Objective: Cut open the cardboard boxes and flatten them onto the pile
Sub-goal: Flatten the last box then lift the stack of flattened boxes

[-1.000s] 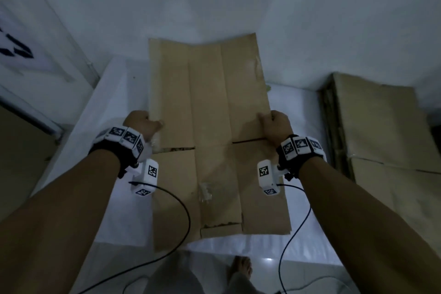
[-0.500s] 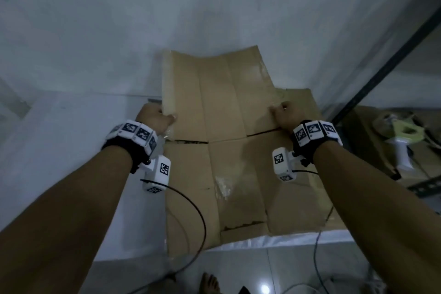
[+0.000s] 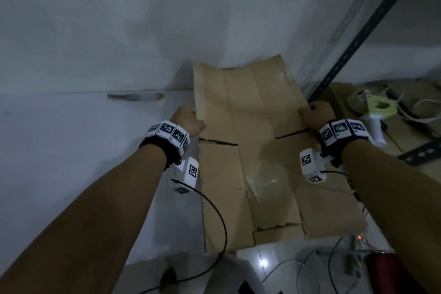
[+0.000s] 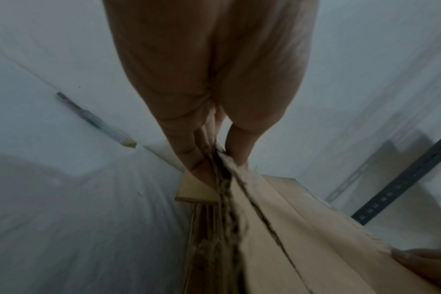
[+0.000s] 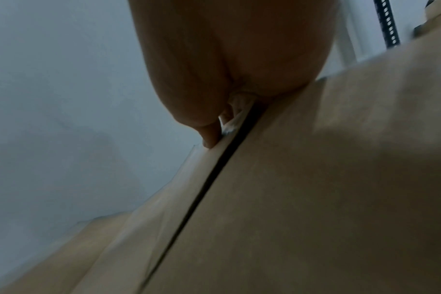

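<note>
So, counting from my end: one flattened cardboard box, two hands on it, one tape dispenser off to the right, and one long thin tool lying by the wall on the white surface (too blurry for me to say if it's a knife or what). The left hand pinches the sheet's left edge, thumb on top and fingers underneath. The right hand grips the right edge the same way, with a thumb pressed on the top face.

The sheet sits in the air, tilted up toward the wall, partly over the white surface. There's more brown cardboard under its right side, but it's mostly hidden, so I can't count layers. The left wrist view shows stacked corrugated edges below the held piece, smeared by blur.

Texture-wise: plain brown corrugated board, creased into long panels, ragged torn edges at the flap slits, and a shiny patch of clear tape near the middle. A dark perforated metal upright runs diagonally at the right.
</note>
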The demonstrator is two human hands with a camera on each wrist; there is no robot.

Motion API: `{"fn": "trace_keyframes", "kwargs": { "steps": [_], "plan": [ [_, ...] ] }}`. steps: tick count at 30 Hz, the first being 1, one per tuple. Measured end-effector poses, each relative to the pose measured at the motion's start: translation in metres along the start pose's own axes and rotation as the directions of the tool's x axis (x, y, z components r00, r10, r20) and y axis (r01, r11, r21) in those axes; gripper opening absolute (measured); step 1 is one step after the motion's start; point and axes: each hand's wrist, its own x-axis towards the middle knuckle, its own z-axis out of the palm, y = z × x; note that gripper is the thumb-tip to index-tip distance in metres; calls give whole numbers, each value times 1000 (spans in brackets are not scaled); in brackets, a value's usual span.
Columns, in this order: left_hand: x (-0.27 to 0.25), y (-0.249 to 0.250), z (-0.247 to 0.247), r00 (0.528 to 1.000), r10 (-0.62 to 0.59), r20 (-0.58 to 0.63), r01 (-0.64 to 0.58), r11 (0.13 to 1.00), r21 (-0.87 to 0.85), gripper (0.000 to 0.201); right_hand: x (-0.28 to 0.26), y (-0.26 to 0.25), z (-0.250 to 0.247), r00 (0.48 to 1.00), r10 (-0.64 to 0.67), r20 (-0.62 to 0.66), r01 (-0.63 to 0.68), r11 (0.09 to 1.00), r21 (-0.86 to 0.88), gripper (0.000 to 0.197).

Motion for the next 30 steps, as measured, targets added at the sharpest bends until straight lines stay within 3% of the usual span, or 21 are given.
{"fn": "trace_keyframes", "kwargs": {
  "steps": [7,11,15,17,18,20,22,25,27,30],
  "plan": [
    [37,3,49,992,-107,67,104,993,50,23,72,31,27,997,36,75,-32,998,-60,37],
    [56,7,83,989,-148,10,147,988,52,31,108,56,33,987,73,145,-54,989,-136,38],
    [72,7,105,973,-227,-30,228,973,30,62,128,79,40,982,91,167,-68,988,-140,42],
    [77,7,111,963,-267,-43,268,963,9,72,131,82,42,970,91,225,-74,994,-83,33],
    [80,7,115,960,-276,-48,276,961,-16,74,132,84,44,959,82,272,-66,996,-64,37],
    [84,9,121,946,-321,-53,319,947,-41,82,134,83,47,937,85,338,-82,996,-23,75],
    [87,6,125,894,-445,-54,437,892,-118,95,139,85,50,914,102,392,-132,990,51,99],
    [86,-10,131,815,-566,124,576,769,-277,84,146,89,56,873,114,474,-207,967,148,86],
    [81,-19,137,806,-544,236,590,703,-396,85,148,87,61,870,124,478,-216,966,144,92],
    [77,-28,137,811,-541,222,583,726,-364,104,147,84,64,880,123,459,-194,975,112,102]
  ]
}}
